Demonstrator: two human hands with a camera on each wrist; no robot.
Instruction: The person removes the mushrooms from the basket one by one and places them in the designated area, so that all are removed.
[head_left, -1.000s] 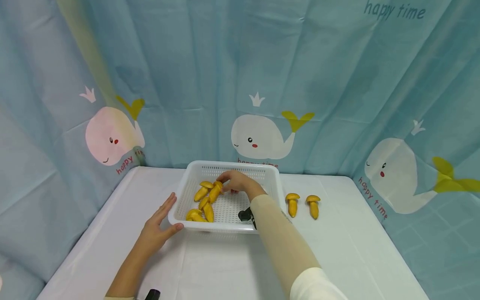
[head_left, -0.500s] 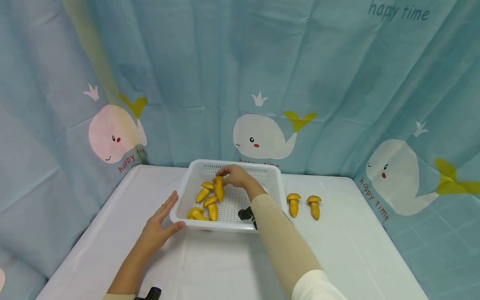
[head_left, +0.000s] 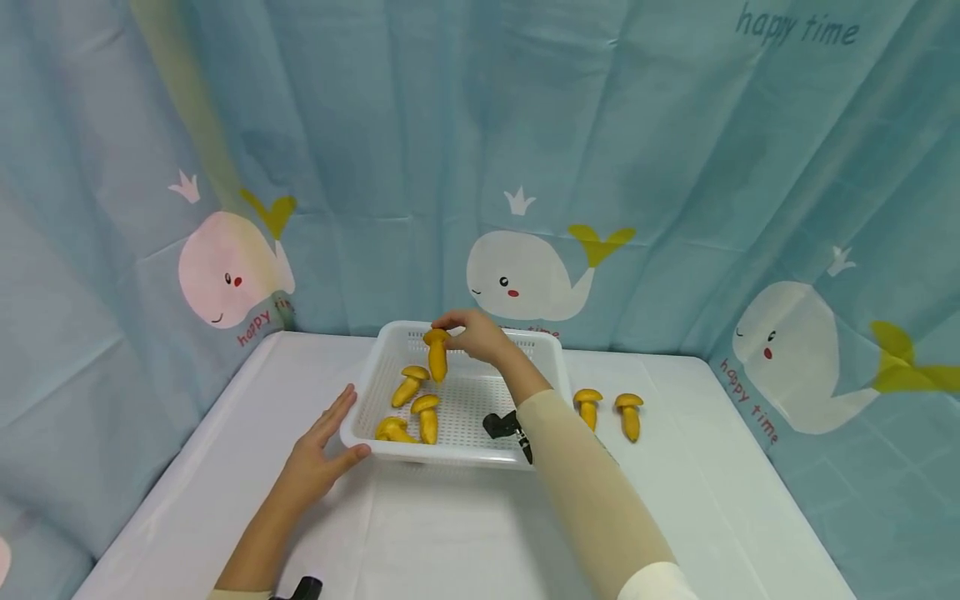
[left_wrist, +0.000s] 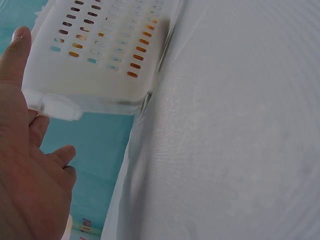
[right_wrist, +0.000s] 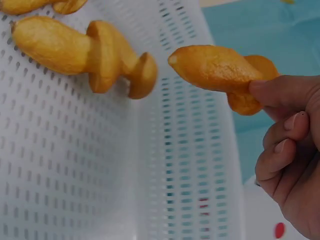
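My right hand pinches a yellow mushroom by its cap, thumb on one side, the stem hanging down. In the right wrist view that mushroom is raised near the wall of the white basket. Three more yellow mushrooms lie in the basket's left part: one at the back, one in the middle and one in the front corner. My left hand rests at the basket's left front corner, fingers extended along the side and thumb at the front rim. The left wrist view shows the hand against the perforated wall.
Right of the basket, two yellow mushrooms stand apart on the white tabletop, a nearer-to-basket mushroom partly behind my sleeve and another mushroom. A blue curtain printed with whales hangs close behind the table.
My right hand has lifted the mushroom up and back from among the others, its stem swinging to hang upright. The mushroom in the middle now lies free of it. The left hand stays put.
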